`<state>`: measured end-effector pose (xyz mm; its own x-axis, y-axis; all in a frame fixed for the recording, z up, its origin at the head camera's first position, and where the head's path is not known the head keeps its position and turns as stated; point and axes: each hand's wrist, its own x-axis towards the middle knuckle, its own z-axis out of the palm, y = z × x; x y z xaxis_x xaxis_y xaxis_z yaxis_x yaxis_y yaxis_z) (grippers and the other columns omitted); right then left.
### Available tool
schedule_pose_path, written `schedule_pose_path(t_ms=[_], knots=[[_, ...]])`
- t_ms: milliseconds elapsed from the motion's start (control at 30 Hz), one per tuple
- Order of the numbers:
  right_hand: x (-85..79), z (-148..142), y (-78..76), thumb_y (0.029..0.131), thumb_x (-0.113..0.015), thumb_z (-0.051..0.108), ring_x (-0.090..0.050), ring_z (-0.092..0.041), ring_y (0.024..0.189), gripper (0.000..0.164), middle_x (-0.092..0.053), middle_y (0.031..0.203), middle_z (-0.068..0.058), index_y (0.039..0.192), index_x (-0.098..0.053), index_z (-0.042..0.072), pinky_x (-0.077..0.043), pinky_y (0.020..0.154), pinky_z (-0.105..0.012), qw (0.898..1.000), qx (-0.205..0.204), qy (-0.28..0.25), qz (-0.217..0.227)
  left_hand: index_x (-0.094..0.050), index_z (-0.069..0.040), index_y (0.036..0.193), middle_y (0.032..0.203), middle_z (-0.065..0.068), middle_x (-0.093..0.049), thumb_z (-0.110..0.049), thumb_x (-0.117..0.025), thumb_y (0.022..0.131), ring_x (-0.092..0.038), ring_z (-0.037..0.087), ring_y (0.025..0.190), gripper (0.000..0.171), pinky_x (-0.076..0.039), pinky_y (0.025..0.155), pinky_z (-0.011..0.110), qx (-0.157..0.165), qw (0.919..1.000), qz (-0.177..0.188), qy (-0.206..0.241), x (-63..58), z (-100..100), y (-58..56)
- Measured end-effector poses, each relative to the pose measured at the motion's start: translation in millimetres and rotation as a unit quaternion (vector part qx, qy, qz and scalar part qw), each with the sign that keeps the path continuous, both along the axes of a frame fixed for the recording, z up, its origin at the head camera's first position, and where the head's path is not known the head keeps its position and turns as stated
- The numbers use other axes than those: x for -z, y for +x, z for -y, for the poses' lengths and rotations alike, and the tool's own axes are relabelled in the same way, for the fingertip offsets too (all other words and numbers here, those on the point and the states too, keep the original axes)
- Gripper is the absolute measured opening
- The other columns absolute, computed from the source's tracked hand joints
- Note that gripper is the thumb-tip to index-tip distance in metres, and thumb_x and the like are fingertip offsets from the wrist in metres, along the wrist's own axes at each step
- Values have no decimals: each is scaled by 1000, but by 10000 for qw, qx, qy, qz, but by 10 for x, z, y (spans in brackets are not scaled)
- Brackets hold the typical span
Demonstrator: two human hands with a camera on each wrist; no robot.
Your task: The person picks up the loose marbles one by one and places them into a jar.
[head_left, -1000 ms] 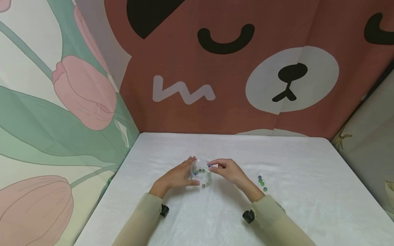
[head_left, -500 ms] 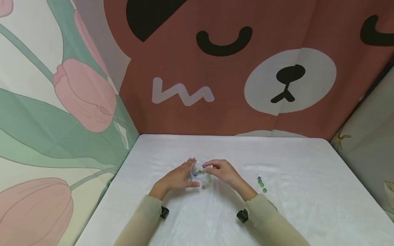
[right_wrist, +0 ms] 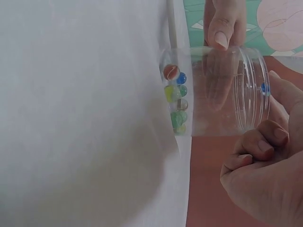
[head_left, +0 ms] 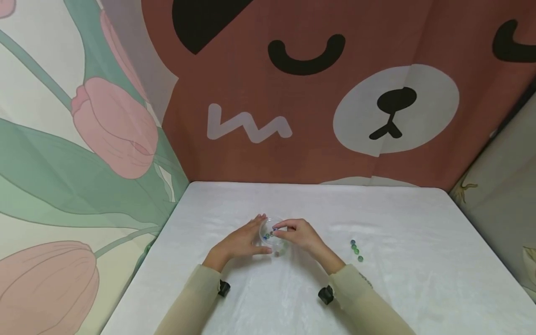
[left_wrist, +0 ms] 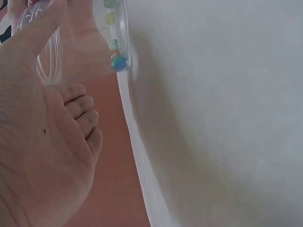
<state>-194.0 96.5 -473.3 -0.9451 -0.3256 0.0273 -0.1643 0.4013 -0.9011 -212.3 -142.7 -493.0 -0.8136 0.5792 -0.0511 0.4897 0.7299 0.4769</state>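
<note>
A clear plastic jar point(head_left: 266, 227) stands on the white table, with several coloured marbles point(right_wrist: 177, 101) on its bottom. My left hand point(head_left: 239, 239) holds the jar from the left, thumb on the near side and fingers on the far side. Above the jar's mouth, the thumb and forefinger of my right hand point(head_left: 303, 234) pinch a blue marble point(right_wrist: 265, 88). The right hand's other fingers are curled beside the jar's rim in the right wrist view. In the left wrist view, several marbles show through the jar's lower wall.
To the right of my right forearm lies a short line of blue and green marbles point(head_left: 355, 249) on the white table point(head_left: 402, 223). Printed cloths hang behind the table and at its sides. Each wrist carries a small black camera.
My right hand has moved left with the blue marble, from the jar's right rim to over its mouth. My left hand has stayed at the jar.
</note>
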Motion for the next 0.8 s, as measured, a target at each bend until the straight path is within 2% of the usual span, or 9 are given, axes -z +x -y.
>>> schedule_pose_path(t_ms=[133, 333, 600, 800], knots=[[-1, 12, 1, 89, -79, 29, -37, -10, 57, 33, -42, 58, 6, 115, -78, 9, -32, 53, -21, 10000, 11, 37, 6, -17, -12, 163, 171, 3, -12, -64, -70, 86, -11, 23, 156, 107, -20, 125, 49, -23, 10000, 19, -20, -7, -3, 2], [-13, 13, 2, 90, -78, 31, -36, -11, 61, 40, -39, 59, 6, 123, -74, 9, -32, 55, -23, 10000, -11, 7, 84, -17, -14, 164, 171, 4, -11, -66, -68, 86, -12, 25, 156, 107, -23, 124, 52, -70, 10000, 49, -27, 7, -9, -10], [-7, 16, -7, 90, -78, 30, -38, -13, 63, 39, -41, 63, 5, 124, -74, 11, -32, 55, -23, 10000, -18, 4, 64, -17, -14, 164, 171, 4, -12, -67, -69, 85, -10, 23, 157, 108, -21, 124, 50, -62, 9999, 37, -98, 11, -13, -35], [5, -7, -1, 91, -77, 34, -38, -12, 64, 40, -42, 63, 5, 125, -74, 13, -34, 56, -23, 9998, -27, -36, 218, -16, -15, 164, 171, 5, -11, -68, -68, 85, -10, 23, 157, 108, -22, 124, 51, -98, 9998, 91, -135, 0, -16, -18]])
